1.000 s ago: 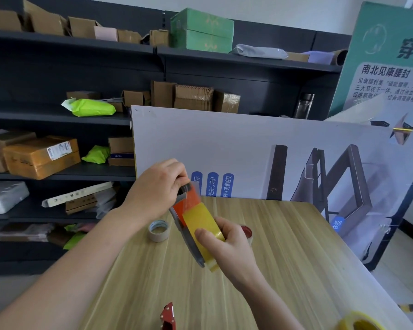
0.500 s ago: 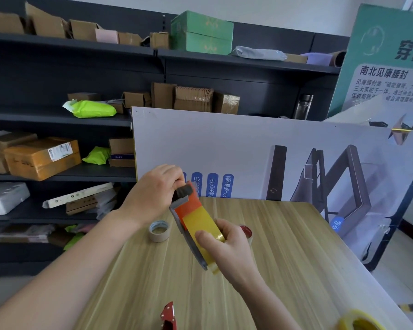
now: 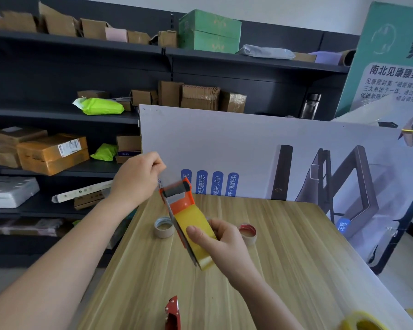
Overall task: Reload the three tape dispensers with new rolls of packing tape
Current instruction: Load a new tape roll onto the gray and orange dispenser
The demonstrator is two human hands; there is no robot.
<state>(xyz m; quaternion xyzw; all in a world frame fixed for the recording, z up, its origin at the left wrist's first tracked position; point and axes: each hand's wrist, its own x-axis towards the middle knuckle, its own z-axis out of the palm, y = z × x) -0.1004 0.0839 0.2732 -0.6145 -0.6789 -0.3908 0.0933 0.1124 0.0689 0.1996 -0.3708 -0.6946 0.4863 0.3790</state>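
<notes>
My right hand [image 3: 221, 245] grips an orange tape dispenser [image 3: 178, 198] loaded with a yellow tape roll [image 3: 196, 225], held above the wooden table [image 3: 284, 270]. My left hand [image 3: 136, 179] is raised up and left of the dispenser's head, pinching the clear free end of the tape [image 3: 162, 181] pulled out from it. A red dispenser [image 3: 173, 313] lies at the table's near edge. Another yellow roll [image 3: 365, 322] shows at the bottom right corner.
Two spent cores sit on the table: a grey one [image 3: 164, 226] to the left, a red-rimmed one [image 3: 248, 232] behind my right hand. A white poster board [image 3: 260, 151] leans along the table's far side. Dark shelves [image 3: 57, 115] with boxes fill the left.
My left hand has moved up and left away from the dispenser's head, drawing the tape end out. The dispenser has tilted slightly, its head now uncovered.
</notes>
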